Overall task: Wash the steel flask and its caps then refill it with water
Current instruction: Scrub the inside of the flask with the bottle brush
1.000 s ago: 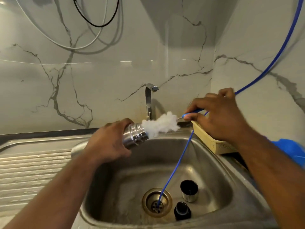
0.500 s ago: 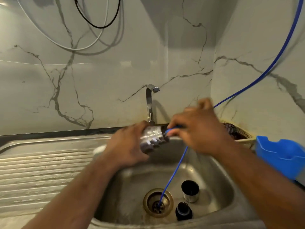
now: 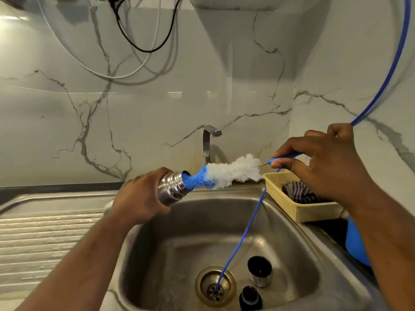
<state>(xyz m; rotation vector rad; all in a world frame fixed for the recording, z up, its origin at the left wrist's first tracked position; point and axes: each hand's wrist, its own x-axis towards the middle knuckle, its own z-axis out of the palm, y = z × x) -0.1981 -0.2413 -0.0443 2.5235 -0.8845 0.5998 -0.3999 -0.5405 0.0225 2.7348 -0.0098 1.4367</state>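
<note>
Head view: half a second ago the brush (image 3: 226,172) was buried in the steel flask (image 3: 171,187). Now it is drawn out, with the white bristles clear and only the blue tip in the mouth. The left hand (image 3: 141,198), at 9 o'clock of the sink (image 3: 179,221), curls its fingers round the flask, held nearly level. The right hand (image 3: 321,169), at 2 o'clock, pinches the brush's blue handle between thumb and fingers. At 5 o'clock on the sink floor stand the steel cup cap (image 3: 260,271) and black stopper (image 3: 250,298), beside the drain (image 3: 215,286). A blue tube (image 3: 241,241) runs into the drain, passing below the brush. A yellow basket (image 3: 280,198) sits at 3 o'clock.
</note>
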